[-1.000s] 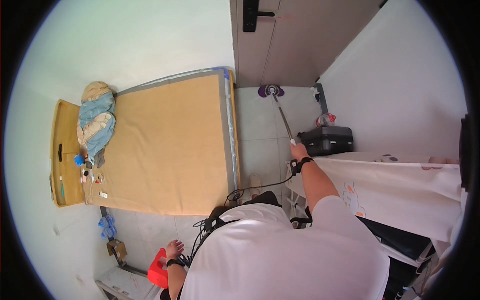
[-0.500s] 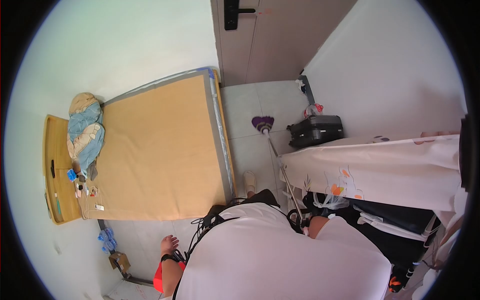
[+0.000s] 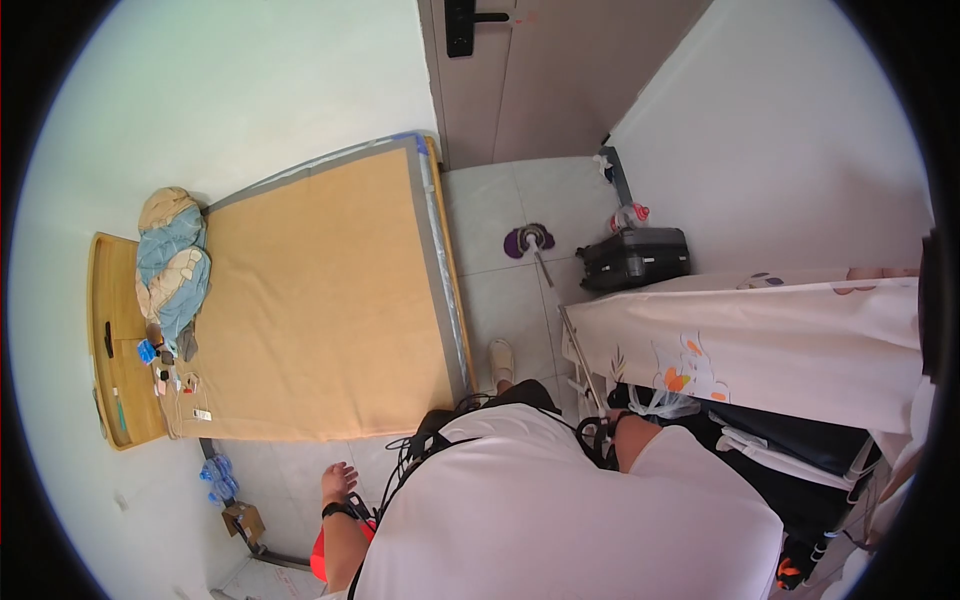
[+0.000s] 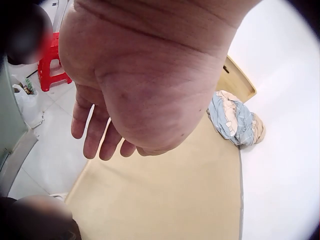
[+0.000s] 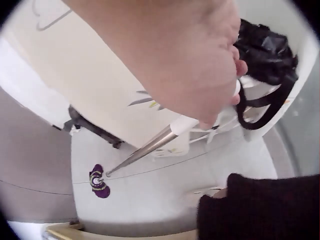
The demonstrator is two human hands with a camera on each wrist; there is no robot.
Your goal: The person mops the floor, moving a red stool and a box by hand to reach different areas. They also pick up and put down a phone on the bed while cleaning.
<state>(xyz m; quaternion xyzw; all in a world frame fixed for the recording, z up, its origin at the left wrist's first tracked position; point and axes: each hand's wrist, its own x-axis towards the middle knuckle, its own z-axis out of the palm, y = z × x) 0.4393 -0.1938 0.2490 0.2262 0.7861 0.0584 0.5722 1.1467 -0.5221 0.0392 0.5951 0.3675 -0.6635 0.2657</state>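
A mop with a silvery pole and a purple head stands slanted, its head on the tiled floor between bed and suitcase. In the right wrist view my right hand has its fingers curled round the white grip of the pole, and the purple mop head lies at the far end. From the head view, the right hand is mostly hidden by cables and the sleeve. My left hand hangs beside the body with relaxed fingers, holding nothing; the left wrist view shows its palm and loose fingers.
A bed with a tan mat fills the left side, a crumpled blanket at its head. A black suitcase stands by the right wall, near a curtained rack. A red stool is behind. The door is ahead.
The right hand has drawn back toward the body with the pole, and the mop head has come away from the door. Over the last half second the head has turned slightly.
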